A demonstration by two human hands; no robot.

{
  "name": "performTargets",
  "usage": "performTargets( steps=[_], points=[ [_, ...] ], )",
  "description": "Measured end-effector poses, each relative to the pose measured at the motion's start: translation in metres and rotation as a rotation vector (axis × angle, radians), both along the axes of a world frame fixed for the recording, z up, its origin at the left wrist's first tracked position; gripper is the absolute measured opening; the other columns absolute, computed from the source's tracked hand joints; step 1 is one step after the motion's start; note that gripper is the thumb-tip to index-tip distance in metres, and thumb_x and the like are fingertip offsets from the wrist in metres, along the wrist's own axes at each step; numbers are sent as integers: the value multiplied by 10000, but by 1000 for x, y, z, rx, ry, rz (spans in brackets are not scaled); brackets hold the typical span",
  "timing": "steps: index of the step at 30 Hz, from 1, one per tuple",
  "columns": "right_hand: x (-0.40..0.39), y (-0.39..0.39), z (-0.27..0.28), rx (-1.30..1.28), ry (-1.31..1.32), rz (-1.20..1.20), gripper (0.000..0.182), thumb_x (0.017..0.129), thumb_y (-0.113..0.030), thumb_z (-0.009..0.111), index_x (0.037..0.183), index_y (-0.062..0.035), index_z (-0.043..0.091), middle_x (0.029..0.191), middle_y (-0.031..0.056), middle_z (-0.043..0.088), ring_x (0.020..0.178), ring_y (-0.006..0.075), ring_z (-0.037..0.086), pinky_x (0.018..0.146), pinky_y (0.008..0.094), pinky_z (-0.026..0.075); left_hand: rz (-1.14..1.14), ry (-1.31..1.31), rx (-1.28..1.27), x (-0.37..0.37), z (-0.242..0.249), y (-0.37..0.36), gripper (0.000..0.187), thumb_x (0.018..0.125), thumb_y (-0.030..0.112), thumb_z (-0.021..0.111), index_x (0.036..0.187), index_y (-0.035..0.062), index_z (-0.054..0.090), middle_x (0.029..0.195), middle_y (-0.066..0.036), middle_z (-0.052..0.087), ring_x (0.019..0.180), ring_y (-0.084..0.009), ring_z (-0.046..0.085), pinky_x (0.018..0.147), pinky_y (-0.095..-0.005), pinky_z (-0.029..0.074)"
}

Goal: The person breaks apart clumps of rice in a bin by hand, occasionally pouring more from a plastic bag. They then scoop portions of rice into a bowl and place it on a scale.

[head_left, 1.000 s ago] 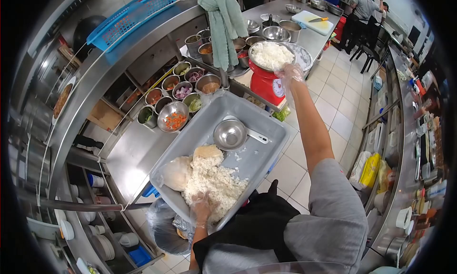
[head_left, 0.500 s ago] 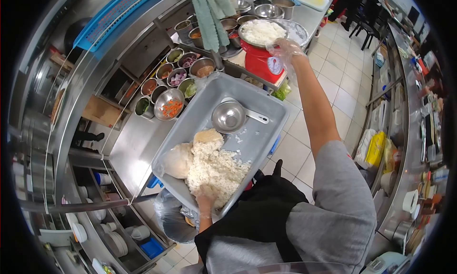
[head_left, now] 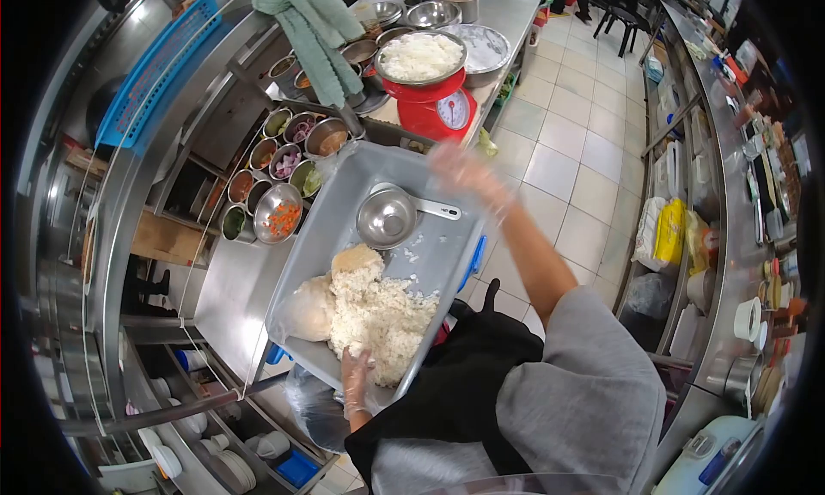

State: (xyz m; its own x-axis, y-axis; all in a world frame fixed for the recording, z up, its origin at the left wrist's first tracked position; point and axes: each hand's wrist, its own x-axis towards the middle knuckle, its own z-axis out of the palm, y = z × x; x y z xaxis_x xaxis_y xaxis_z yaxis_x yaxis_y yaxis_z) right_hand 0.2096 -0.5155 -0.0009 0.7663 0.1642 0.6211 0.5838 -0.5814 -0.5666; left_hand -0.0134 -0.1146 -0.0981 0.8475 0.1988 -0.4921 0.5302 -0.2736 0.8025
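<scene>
A grey plastic tub (head_left: 292,259) holds a heap of cooked white rice (head_left: 382,323). My left hand (head_left: 357,376), in a clear plastic glove, is at the heap's near left edge, its fingers curled on some rice. Beside the heap slumps a clear bag (head_left: 308,310) with pale contents. A metal bowl (head_left: 386,218) and a white-handled utensil (head_left: 440,208) lie in the tub's far half. My right hand (head_left: 468,175), also gloved, is above the tub's far right corner, its fingers smeared by motion. Beyond it, a bowl of white rice (head_left: 421,57) sits on a red dial scale (head_left: 438,113).
Metal cups of cut vegetables (head_left: 284,160) and a bowl of diced orange pieces (head_left: 278,213) stand left of the tub. A green towel (head_left: 309,44) hangs over a rail. A tiled aisle (head_left: 559,160) runs along the right, past shelves with a yellow bag (head_left: 669,230).
My right hand has left the rice bowl on the scale and come back toward the tub. My left hand has shifted slightly at the heap's edge. The whole view has turned a little.
</scene>
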Motion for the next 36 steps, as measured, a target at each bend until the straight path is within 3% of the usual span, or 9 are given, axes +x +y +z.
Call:
performTargets(
  steps=[1,2,3,14,19,20,23,29,36],
  points=[
    [-29,25,21,287,438,333,232,792,-252,490,897,-61,568,906,100,586,829,225,552,747,321,434,152,3,-223,3,-4,1,470,712,276,647,1085,47,475,933,-65,567,760,-198,561,587,-305,471],
    [-35,51,3,107,690,274,309,771,-322,519,936,-63,560,910,108,586,849,239,552,752,339,427,303,8,-445,7,-6,3,456,734,278,630,1092,46,469,943,-59,564,762,-188,562,562,-299,474],
    [-40,76,-26,30,502,200,378,728,-362,553,955,-60,549,894,135,583,856,264,552,757,363,417,290,8,-441,13,-5,4,456,734,278,630,1092,46,469,943,-59,564,762,-188,562,562,-299,474],
    [-40,122,8,-150,538,544,323,739,-274,546,973,-52,537,930,141,578,847,271,560,751,381,429,288,19,-645,19,4,1,391,785,252,605,1110,105,444,910,-115,569,766,-178,560,567,-286,485],
    [4,77,85,93,13,46,208,742,-215,549,898,-78,564,940,134,573,885,278,552,775,367,433,263,-18,-480,19,7,4,397,774,245,619,1107,116,448,922,-98,558,777,-184,553,573,-296,473],
    [7,50,140,52,379,35,205,753,-225,529,901,-92,575,978,144,568,910,275,548,796,355,438,287,-2,-442,21,11,4,394,775,247,617,1105,112,449,922,-89,552,782,-182,549,570,-300,468],
    [79,10,160,-171,61,-590,356,754,-279,532,1076,-126,546,909,180,587,825,297,584,785,388,453,203,-82,-319,21,-5,14,374,781,236,604,1101,113,453,920,-64,538,782,-169,536,567,-303,462],
    [135,-26,168,-438,155,-421,468,663,-337,578,1069,-106,548,935,172,598,929,311,562,807,407,435,401,53,-263,17,7,5,387,783,233,597,1116,118,437,923,-45,523,780,-172,525,574,-309,461],
    [198,-27,145,-736,267,-391,266,703,-189,513,941,-90,578,952,164,586,887,321,572,750,407,457,554,53,-352,11,21,9,402,778,243,604,1118,110,437,916,-31,525,769,-172,530,557,-314,458]
  ],
)
